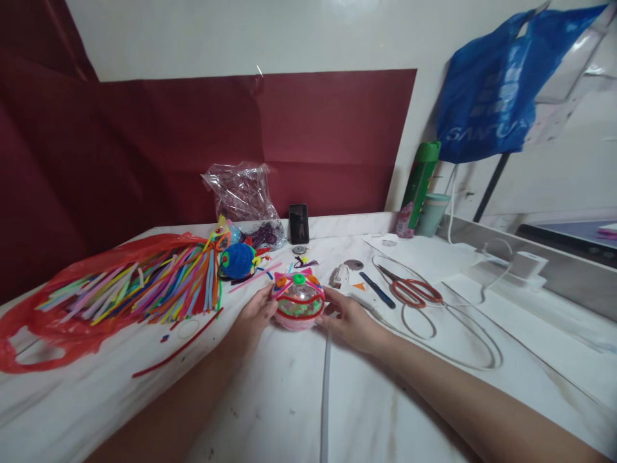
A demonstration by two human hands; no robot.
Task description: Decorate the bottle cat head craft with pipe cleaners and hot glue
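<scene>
A clear round ball wrapped in pink and red pipe cleaners (pixel 297 301), with a green ring on top, rests on the white marble table (pixel 270 399). My left hand (pixel 253 320) cups its left side with the fingers curled against it. Against its right side, my right hand (pixel 349 321) does the same. Both hands hold the ball between them where it rests.
A red plastic bag (pixel 53 321) with several coloured pipe cleaners (pixel 144 286) lies at left, a blue fuzzy ball (pixel 237 260) behind. Red-handled scissors (pixel 409 289), a blue pen (pixel 378 289), a white cord, a phone (pixel 299 223), a clear bag (pixel 243 193) and a green bottle (pixel 420 183) stand around.
</scene>
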